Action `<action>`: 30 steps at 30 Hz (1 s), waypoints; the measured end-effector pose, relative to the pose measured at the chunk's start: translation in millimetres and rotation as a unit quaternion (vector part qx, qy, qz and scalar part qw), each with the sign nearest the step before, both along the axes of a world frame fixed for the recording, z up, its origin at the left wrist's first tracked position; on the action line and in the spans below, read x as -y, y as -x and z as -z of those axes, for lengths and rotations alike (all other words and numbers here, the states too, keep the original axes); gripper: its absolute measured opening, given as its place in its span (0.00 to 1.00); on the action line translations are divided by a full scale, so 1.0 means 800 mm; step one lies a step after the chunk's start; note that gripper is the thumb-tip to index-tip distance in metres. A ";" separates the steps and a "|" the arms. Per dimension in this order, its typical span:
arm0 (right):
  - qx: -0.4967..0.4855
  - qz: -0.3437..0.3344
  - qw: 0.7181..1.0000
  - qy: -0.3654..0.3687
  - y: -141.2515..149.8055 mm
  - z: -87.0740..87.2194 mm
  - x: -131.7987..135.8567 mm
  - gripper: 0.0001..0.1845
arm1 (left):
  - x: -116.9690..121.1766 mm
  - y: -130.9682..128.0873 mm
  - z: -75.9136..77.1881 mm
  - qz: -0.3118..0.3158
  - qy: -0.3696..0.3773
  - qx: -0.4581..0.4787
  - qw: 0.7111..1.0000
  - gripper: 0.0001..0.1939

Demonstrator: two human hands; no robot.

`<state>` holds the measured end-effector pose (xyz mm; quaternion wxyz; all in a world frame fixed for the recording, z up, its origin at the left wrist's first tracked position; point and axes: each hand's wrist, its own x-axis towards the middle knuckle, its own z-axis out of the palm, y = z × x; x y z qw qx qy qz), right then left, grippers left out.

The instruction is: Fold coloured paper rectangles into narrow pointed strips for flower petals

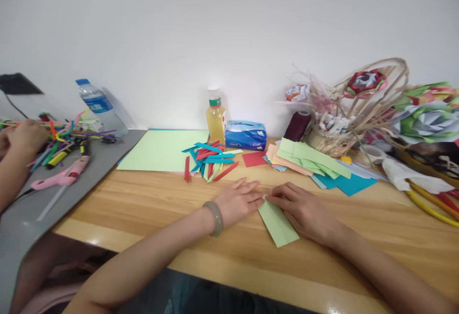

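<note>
The green paper (281, 232) lies on the surface (161, 204), right of the middle, its long axis slanting from a far-left end at the fingertips to a bare near-right end. The right hand (304, 211), fingers bent close together, holds its far end; the left hand (234, 204), loosely spread, touches there with its fingertips.

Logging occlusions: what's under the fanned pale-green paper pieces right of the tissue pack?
Peach paper and blue paper stick out from under the pale-green pieces; anything fully covered cannot be seen.
</note>
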<state>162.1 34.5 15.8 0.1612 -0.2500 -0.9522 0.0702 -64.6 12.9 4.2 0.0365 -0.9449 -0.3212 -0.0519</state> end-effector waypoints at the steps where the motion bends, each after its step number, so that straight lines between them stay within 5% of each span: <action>1: -0.005 -0.002 1.000 0.008 -0.002 -0.001 0.000 0.19 | 0.000 0.000 -0.001 -0.002 0.003 -0.002 1.000 0.16; 7: -0.057 0.016 0.993 0.099 -0.013 -0.004 -0.003 0.20 | 0.001 0.002 0.000 -0.004 0.020 -0.003 1.000 0.17; 12: -0.090 0.030 0.958 0.270 -0.024 -0.017 -0.011 0.14 | 0.000 0.005 0.000 -0.009 0.053 0.007 0.999 0.19; 16: -0.056 -0.005 0.944 0.324 -0.025 -0.033 -0.005 0.16 | -0.002 0.006 -0.003 -0.012 0.074 0.000 0.997 0.20; 19: -0.027 -0.039 0.951 0.305 -0.016 -0.032 0.006 0.09 | -0.003 0.007 -0.003 -0.017 0.057 -0.008 0.998 0.22; 23: -0.057 0.005 0.979 0.194 -0.005 -0.012 0.012 0.09 | 0.001 0.009 0.001 -0.026 -0.016 0.041 0.999 0.20; 26: -0.078 0.057 0.992 0.086 -0.004 0.002 0.008 0.11 | 0.005 0.007 0.004 0.019 -0.054 0.093 0.994 0.15; 30: -0.065 0.052 0.995 0.057 -0.006 0.004 0.003 0.12 | 0.010 0.001 0.006 0.069 -0.069 0.091 0.991 0.11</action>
